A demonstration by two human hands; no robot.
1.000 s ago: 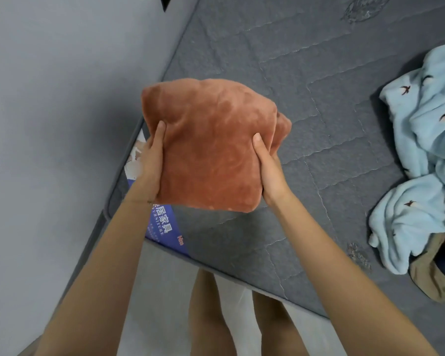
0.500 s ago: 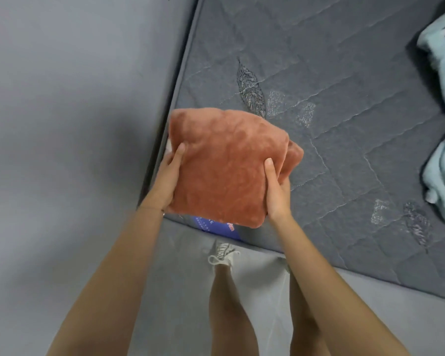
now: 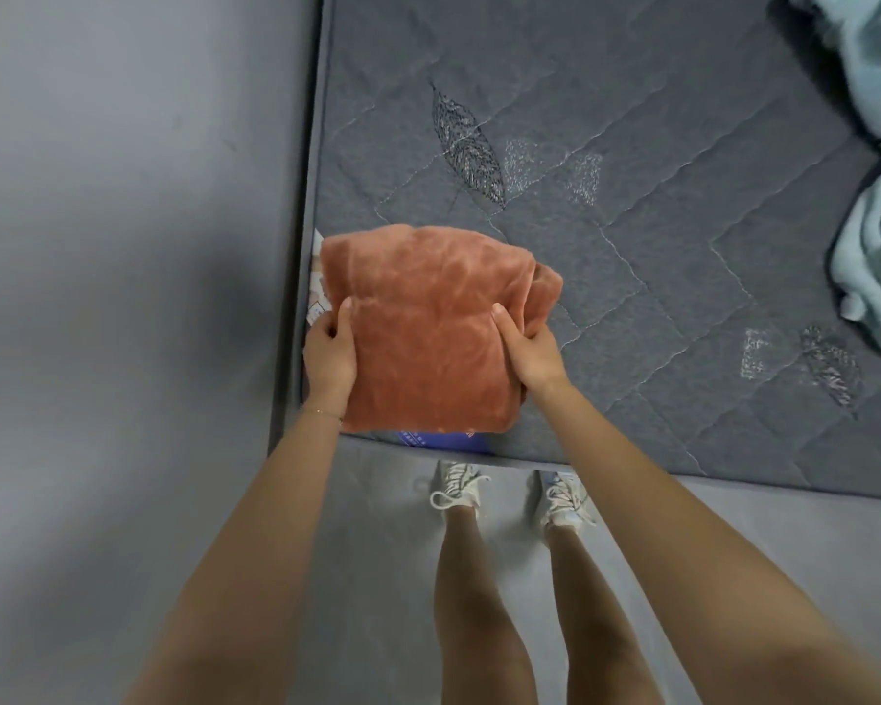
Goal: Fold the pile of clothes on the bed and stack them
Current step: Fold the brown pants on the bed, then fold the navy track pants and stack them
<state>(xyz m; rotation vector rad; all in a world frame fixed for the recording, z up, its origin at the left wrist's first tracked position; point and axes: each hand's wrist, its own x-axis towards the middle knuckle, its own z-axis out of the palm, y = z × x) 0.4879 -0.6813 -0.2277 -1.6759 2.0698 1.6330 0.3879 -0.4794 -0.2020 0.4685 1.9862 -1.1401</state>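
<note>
A folded rust-orange fleece garment is held over the near left corner of the grey quilted mattress. My left hand grips its left edge, thumb on top. My right hand grips its right edge, thumb on top and fingers underneath. Whether the garment's underside touches the mattress cannot be told. Light blue unfolded clothes lie at the mattress's right edge, partly out of frame.
A grey wall runs along the mattress's left side. A blue and white label peeks out at the mattress corner under the garment. My legs and white sneakers stand on the grey floor by the bed's near edge.
Both hands have carried the folded orange garment down and toward the near left corner of the mattress. The view has tilted downward, so the blue clothes slid toward the right edge.
</note>
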